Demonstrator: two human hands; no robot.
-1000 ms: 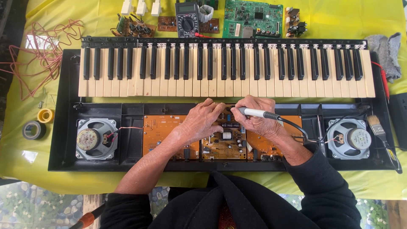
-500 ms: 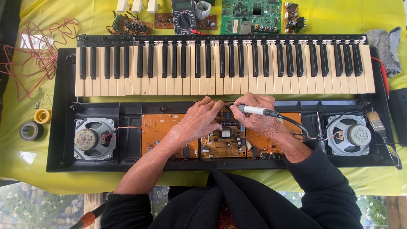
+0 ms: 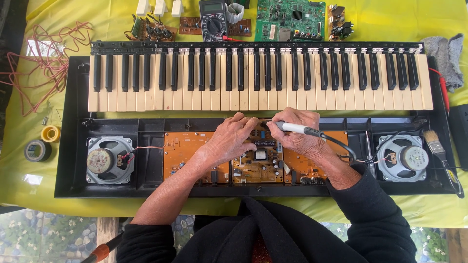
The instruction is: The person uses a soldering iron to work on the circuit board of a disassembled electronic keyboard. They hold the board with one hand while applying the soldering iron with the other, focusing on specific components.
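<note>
Hardly anything has shifted since the earlier frames: both hands sit at the same spot over the circuit boards, and only the view has slid a little, so the keyboard lies slightly lower in the frame.

At the centre, the right hand (image 3: 297,134) is closed around a soldering iron (image 3: 295,128) with a pale handle, its tip pointing left toward the middle of the orange circuit board (image 3: 187,156); a dark cable runs from the handle off to the right. Just beside it, the left hand (image 3: 231,139) rests curled on the board with its fingertips at the board's upper edge, close to the iron's tip; whether it pinches anything there I cannot tell.

Around the hands, the board lies in the opened black keyboard case (image 3: 73,146), with the row of cream and black keys (image 3: 258,80) across the upper middle of the frame. A round speaker (image 3: 109,159) sits at the left of the case and another speaker (image 3: 403,157) at the right, with a small paintbrush (image 3: 435,142) beside it.

Along the top edge lie a multimeter (image 3: 213,19) and a green circuit board (image 3: 291,18). Red wire (image 3: 46,63) is tangled at the upper left, tape rolls (image 3: 44,143) lie at the left, and a grey rag (image 3: 449,56) at the upper right, all on a yellow cloth (image 3: 390,22).
</note>
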